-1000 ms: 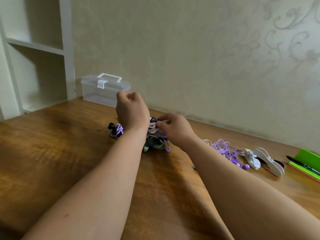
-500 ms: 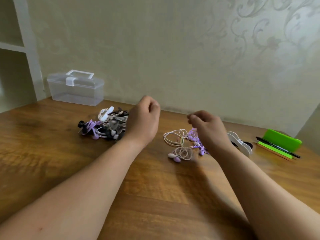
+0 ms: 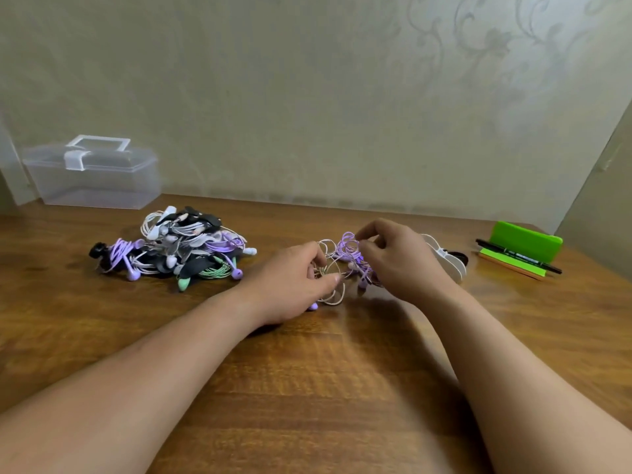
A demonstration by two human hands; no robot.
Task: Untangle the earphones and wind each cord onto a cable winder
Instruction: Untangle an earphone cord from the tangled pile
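At the frame's centre my left hand (image 3: 290,285) pinches the white loops of the tangled earphones (image 3: 347,248), and my right hand (image 3: 400,265) pinches their purple cord just beside it. White cable winders (image 3: 453,265) stand behind my right hand. More earphones, piled (image 3: 184,248), lie centre-left on the table (image 3: 307,388).
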